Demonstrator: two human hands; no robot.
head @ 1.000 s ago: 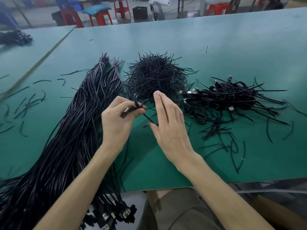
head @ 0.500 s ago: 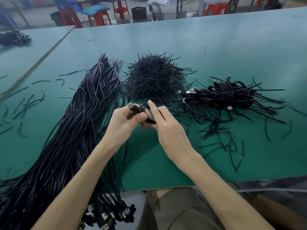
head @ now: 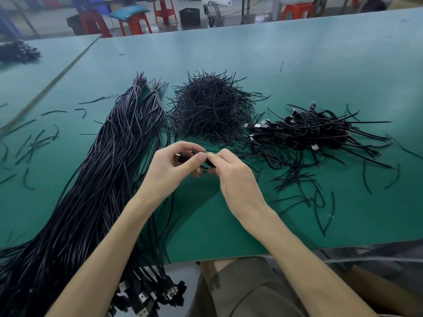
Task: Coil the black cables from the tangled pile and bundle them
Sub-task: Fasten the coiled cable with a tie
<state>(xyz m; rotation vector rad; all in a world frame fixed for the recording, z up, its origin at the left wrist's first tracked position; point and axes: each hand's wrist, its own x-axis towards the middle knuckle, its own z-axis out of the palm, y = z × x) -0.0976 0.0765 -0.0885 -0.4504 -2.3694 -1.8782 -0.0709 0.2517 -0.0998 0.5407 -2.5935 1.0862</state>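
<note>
Gripping left hand (head: 169, 170): fingers curled round a small cable coil (head: 207, 164), thumb pressed over its top; a metal plug (head: 177, 157) pokes out on the left side of the grip.
Right hand (head: 235, 179): thumb and fingertips pinch the right end of the same coil; knuckles face the camera, so the exact finger placement cannot be told.
Small cable coil: held up between the two hands, above the green table (head: 297, 53), near of the middle heap; mostly hidden by fingers.
Long cable bundle (head: 103, 179): thick sheaf of black cables on the left, running from the far middle of the table down over the near edge; tied close to its far tip.
Bundle plugs (head: 146, 296): cluster of plug ends hanging past the near edge.
Short-piece heap (head: 210, 113): bristly mound of short black pieces, far of the hands, just right of the bundle.
Looped cable heap (head: 313, 131): black cables with plugs, looped and crossing, at the right; stray ends trail out toward the near right.
Loose short pieces (head: 34, 143): scattered on the table at far left.
Second table (head: 45, 56): adjoins at the left, carrying a dark pile (head: 18, 52), blurred.
Background: red stools (head: 135, 21) and a fan (head: 212, 13) beyond the far edge.
Near edge: the person's olive trouser leg (head: 240, 289) shows below the table.
</note>
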